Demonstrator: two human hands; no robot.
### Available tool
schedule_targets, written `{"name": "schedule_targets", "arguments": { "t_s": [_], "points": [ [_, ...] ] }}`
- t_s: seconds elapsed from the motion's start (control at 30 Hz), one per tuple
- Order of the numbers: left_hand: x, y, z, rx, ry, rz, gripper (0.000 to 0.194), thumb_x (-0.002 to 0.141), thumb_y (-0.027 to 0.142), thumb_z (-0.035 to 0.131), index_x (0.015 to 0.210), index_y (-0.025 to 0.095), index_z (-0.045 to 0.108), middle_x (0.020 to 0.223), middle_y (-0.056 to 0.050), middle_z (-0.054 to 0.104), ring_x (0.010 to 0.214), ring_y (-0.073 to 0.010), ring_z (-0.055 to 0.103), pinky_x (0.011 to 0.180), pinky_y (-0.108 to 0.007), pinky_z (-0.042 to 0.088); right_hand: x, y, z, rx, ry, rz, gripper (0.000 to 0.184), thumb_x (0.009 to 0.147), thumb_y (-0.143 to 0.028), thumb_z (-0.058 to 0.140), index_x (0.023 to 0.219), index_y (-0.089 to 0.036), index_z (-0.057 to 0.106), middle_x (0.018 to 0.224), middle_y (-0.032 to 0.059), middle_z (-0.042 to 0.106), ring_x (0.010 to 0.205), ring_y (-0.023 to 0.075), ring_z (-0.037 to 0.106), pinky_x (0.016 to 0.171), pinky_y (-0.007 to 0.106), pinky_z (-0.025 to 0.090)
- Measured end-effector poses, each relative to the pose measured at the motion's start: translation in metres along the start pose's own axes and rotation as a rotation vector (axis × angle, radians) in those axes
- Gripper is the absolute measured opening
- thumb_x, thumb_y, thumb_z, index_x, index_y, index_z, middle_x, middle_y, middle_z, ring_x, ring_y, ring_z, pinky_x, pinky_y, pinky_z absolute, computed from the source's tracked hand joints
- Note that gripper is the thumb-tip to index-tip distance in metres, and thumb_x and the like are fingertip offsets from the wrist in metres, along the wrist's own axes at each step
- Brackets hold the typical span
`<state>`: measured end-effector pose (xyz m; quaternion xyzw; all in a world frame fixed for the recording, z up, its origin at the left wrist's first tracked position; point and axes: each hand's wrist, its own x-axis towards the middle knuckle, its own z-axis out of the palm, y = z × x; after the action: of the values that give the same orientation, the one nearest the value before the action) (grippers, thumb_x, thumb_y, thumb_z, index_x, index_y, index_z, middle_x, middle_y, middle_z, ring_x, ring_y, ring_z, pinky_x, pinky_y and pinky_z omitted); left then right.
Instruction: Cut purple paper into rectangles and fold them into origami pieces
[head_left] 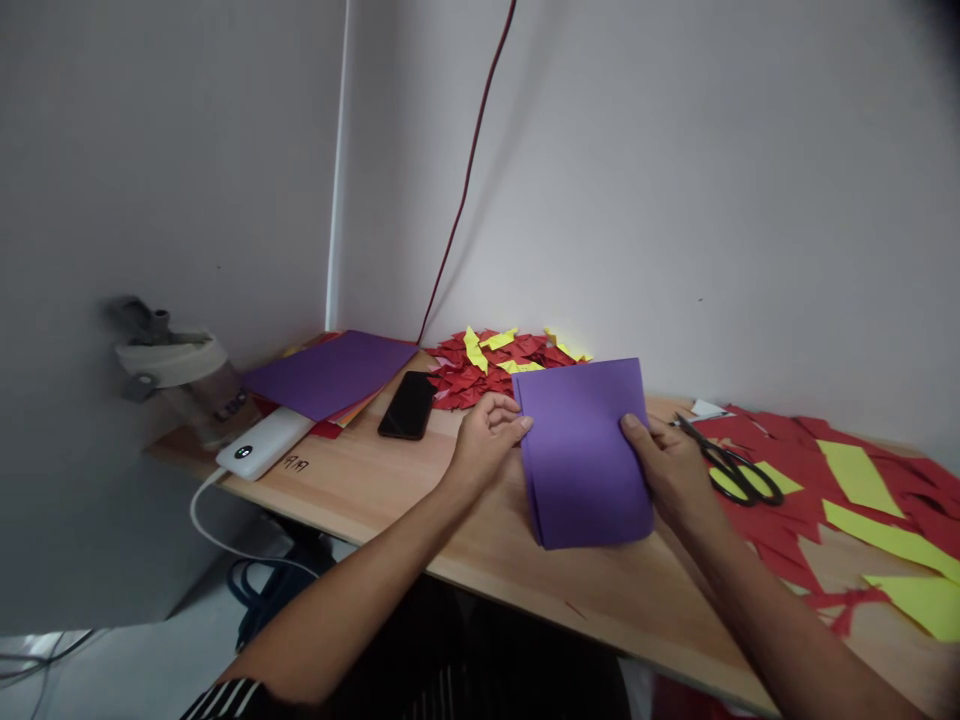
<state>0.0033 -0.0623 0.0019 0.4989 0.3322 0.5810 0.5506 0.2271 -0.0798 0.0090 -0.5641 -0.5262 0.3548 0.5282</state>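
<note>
A folded sheet of purple paper (581, 460) is held up over the front of the table, its layers showing apart along the left edge. My left hand (491, 440) pinches that left edge between thumb and fingers. On the opposite side, my right hand (667, 460) grips the right edge, thumb in front and fingers behind. Just right of my right hand, black-handled scissors (739, 475) lie on red and yellow paper pieces. Behind the purple paper is a pile of small folded red and yellow pieces (495, 362).
Left on the wooden table (390, 490) are a black phone (409, 405), a stack of coloured sheets topped by purple (337, 370), a white power bank (264, 443) with a cable, and a bottle (180, 365). Red scraps (780, 440) and yellow strips (859, 475) cover the right side.
</note>
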Motion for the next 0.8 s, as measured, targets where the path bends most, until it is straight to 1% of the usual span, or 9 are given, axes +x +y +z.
{"name": "schedule_targets", "arguments": {
  "t_s": [0.13, 0.27, 0.43, 0.5, 0.6, 0.67, 0.8],
  "points": [
    [-0.001, 0.001, 0.002, 0.052, 0.011, 0.06, 0.028, 0.069, 0.031, 0.075, 0.079, 0.018, 0.052, 0.069, 0.004, 0.054, 0.061, -0.0081, 0.049, 0.063, -0.022, 0.037, -0.006, -0.008, 0.006, -0.059, 0.023, -0.051, 0.038, 0.076, -0.057, 0.062, 0.082, -0.02, 0.068, 0.072, 0.0032, 0.068, 0.06, 0.0194, 0.057, 0.053, 0.029, 0.043],
    [-0.005, 0.006, 0.003, 0.165, 0.073, 0.172, 0.022, 0.076, 0.028, 0.068, 0.071, 0.018, 0.049, 0.066, 0.005, 0.048, 0.062, -0.0094, 0.045, 0.061, -0.022, 0.035, -0.01, -0.013, 0.01, -0.163, 0.062, -0.16, 0.038, 0.078, -0.059, 0.058, 0.077, -0.022, 0.065, 0.073, 0.0039, 0.066, 0.066, 0.0215, 0.056, 0.057, 0.029, 0.044],
    [-0.017, 0.015, 0.003, 0.372, 0.11, 0.316, 0.019, 0.083, 0.028, 0.062, 0.071, 0.02, 0.05, 0.066, 0.004, 0.046, 0.063, -0.0114, 0.044, 0.062, -0.024, 0.034, -0.015, -0.016, 0.01, -0.124, 0.134, -0.248, 0.048, 0.085, -0.069, 0.045, 0.071, -0.024, 0.055, 0.07, 0.0042, 0.06, 0.072, 0.0222, 0.054, 0.06, 0.029, 0.044],
    [-0.021, 0.018, 0.003, 0.432, 0.113, 0.359, 0.02, 0.084, 0.028, 0.062, 0.071, 0.02, 0.049, 0.066, 0.003, 0.047, 0.062, -0.0118, 0.044, 0.062, -0.024, 0.033, -0.015, -0.015, 0.008, -0.121, 0.147, -0.264, 0.05, 0.085, -0.071, 0.043, 0.069, -0.024, 0.053, 0.068, 0.0033, 0.056, 0.069, 0.0212, 0.051, 0.059, 0.029, 0.042],
    [-0.023, 0.02, 0.004, 0.472, 0.116, 0.39, 0.02, 0.086, 0.03, 0.06, 0.072, 0.021, 0.049, 0.066, 0.003, 0.048, 0.061, -0.012, 0.044, 0.062, -0.025, 0.034, -0.015, -0.012, 0.004, -0.126, 0.14, -0.296, 0.053, 0.085, -0.072, 0.044, 0.063, -0.024, 0.047, 0.06, 0.0006, 0.045, 0.058, 0.0178, 0.041, 0.053, 0.029, 0.036],
    [-0.024, 0.02, 0.004, 0.47, 0.119, 0.39, 0.02, 0.088, 0.032, 0.059, 0.074, 0.021, 0.048, 0.066, 0.004, 0.046, 0.06, -0.0118, 0.043, 0.061, -0.025, 0.034, -0.015, -0.012, 0.003, -0.128, 0.132, -0.308, 0.052, 0.084, -0.07, 0.047, 0.06, -0.023, 0.046, 0.058, -0.0006, 0.039, 0.055, 0.0163, 0.036, 0.051, 0.028, 0.032],
    [-0.026, 0.018, 0.005, 0.444, 0.143, 0.393, 0.022, 0.089, 0.034, 0.058, 0.075, 0.022, 0.047, 0.066, 0.004, 0.044, 0.06, -0.0119, 0.042, 0.06, -0.025, 0.033, -0.016, -0.014, 0.004, -0.123, 0.134, -0.296, 0.047, 0.083, -0.064, 0.054, 0.059, -0.023, 0.049, 0.057, -0.0011, 0.039, 0.054, 0.0153, 0.035, 0.049, 0.027, 0.03]
  ]
}}
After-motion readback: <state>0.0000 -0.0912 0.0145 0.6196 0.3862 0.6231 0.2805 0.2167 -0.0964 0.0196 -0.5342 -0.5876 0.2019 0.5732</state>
